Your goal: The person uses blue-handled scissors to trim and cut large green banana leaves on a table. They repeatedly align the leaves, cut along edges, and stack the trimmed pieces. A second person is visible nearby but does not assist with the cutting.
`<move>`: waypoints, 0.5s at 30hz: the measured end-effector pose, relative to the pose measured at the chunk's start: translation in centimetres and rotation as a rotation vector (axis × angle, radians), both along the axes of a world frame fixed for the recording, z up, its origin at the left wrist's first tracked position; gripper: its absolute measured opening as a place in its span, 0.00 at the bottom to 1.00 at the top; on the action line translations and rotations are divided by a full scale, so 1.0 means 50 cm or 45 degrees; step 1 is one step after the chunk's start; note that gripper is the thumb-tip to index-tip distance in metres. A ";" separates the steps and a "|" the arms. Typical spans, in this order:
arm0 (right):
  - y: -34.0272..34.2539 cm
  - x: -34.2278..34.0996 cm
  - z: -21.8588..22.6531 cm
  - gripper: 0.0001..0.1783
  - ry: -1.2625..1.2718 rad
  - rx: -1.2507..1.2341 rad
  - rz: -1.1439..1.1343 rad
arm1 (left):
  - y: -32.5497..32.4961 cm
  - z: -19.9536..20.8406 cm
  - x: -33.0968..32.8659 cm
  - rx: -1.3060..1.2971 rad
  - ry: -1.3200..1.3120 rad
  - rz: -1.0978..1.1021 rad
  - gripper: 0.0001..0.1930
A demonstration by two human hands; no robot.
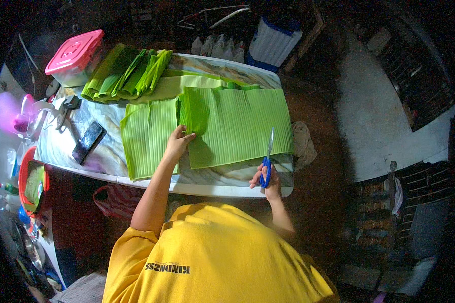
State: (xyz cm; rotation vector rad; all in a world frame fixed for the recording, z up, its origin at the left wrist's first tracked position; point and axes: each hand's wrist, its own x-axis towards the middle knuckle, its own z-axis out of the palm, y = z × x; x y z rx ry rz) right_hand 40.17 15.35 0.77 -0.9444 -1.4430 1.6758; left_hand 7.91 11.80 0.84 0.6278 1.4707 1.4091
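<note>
My right hand (271, 186) grips a pair of scissors (266, 170) by the blue handles, with the blades pointing away from me over the right end of a large banana leaf piece (237, 123). At that leaf's left edge, my left hand (177, 141) pinches the folded, overlapping part. Under and to the left lies another leaf piece (149, 131), flat on the table. Farther back, more pale leaf sheets (187, 83) stick out from beneath. A bundle of folded dark green leaves (124, 76) rests at the table's far left.
The marbled table (215, 178) also carries a phone (89, 142) and a clear box with a pink lid (76, 53). An orange basin (23, 177) stands at the left. Beyond the far edge are several bottles (218, 48) and a blue-and-white cooler (275, 43).
</note>
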 end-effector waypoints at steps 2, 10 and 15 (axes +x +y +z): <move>0.003 0.002 -0.004 0.22 0.025 -0.024 -0.003 | -0.001 0.003 0.003 0.041 0.000 0.028 0.24; 0.006 0.005 -0.011 0.22 0.095 -0.084 0.013 | -0.004 0.016 0.006 -0.009 0.091 0.020 0.31; 0.011 0.004 -0.004 0.24 0.077 -0.053 0.103 | 0.003 -0.003 0.000 -0.005 0.152 0.045 0.32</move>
